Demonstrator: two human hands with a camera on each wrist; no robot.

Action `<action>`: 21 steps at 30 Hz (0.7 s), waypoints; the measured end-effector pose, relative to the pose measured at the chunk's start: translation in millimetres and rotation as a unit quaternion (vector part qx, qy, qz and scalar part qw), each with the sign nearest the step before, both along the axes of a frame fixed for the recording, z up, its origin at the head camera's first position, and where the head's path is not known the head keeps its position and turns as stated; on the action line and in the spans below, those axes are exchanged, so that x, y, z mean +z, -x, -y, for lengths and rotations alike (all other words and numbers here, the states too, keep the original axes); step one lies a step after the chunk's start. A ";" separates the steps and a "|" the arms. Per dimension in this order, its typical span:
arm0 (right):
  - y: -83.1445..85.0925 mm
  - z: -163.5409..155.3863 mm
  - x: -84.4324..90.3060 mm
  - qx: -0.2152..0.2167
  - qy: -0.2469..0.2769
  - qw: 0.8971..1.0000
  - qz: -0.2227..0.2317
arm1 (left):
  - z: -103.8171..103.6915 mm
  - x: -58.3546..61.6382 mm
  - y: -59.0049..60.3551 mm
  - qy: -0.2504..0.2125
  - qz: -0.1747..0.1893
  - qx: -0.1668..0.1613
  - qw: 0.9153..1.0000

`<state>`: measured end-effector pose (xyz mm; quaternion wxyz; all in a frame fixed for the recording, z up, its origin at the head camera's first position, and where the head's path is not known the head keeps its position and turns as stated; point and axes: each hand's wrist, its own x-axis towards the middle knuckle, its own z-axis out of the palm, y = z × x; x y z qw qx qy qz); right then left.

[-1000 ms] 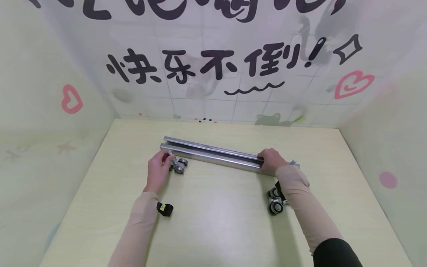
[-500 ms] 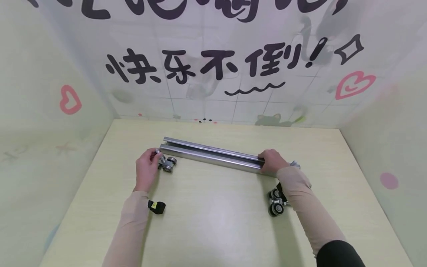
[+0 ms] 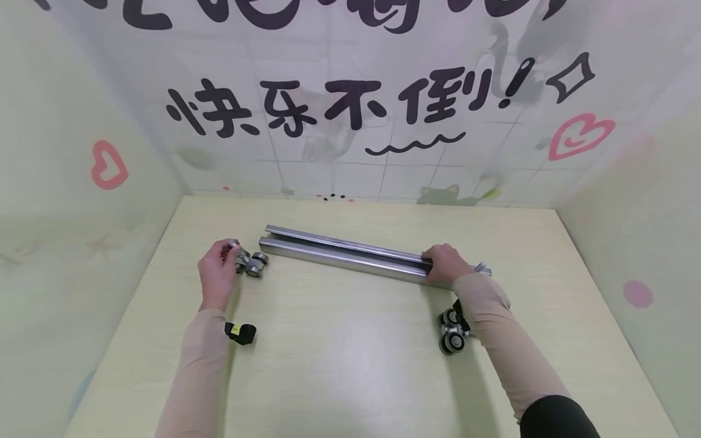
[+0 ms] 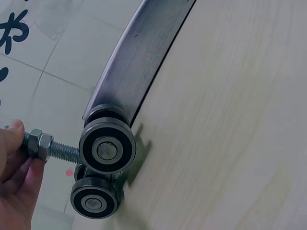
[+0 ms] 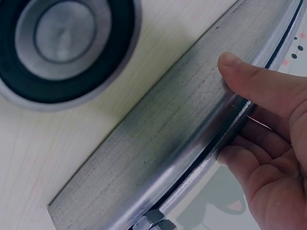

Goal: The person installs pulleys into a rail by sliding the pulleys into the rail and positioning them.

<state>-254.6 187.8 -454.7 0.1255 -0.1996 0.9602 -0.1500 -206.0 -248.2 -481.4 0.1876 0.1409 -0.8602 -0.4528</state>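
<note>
My left hand [image 3: 215, 275] pinches the threaded bolt of a metal roller trolley [image 3: 255, 264], just left of the rail's left end. In the left wrist view the trolley's wheels [image 4: 106, 151] overlap the rail end, and two nuts [image 4: 40, 143] sit on the bolt by my fingertips. A long steel channel rail [image 3: 339, 255] lies aslant on the table with its slot facing up. My right hand [image 3: 446, 266] grips it near its right end, thumb on the near side and fingers on the far side. Beyond that hand, a bolt with nuts [image 5: 152, 221] pokes out of the slot.
Another roller trolley [image 3: 452, 332] with black-rimmed wheels lies on the pale wooden table [image 3: 350, 359], beside my right forearm. Printed walls enclose the table at the back and both sides.
My left hand has carried its trolley leftward, from in front of the rail to beyond the rail's left end. The right hand stays on the rail, which lies as before.
</note>
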 end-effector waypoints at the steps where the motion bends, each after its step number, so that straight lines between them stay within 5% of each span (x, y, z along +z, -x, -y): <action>1: 0.1 0.2 0.2 0.001 0.000 1.000 0.000 | 1.4 0.0 0.6 -0.003 0.002 0.005 1.000; 21: 0.5 -1.1 -0.9 -0.013 0.002 1.000 0.012 | 19.2 10.3 29.8 0.002 0.027 0.026 0.999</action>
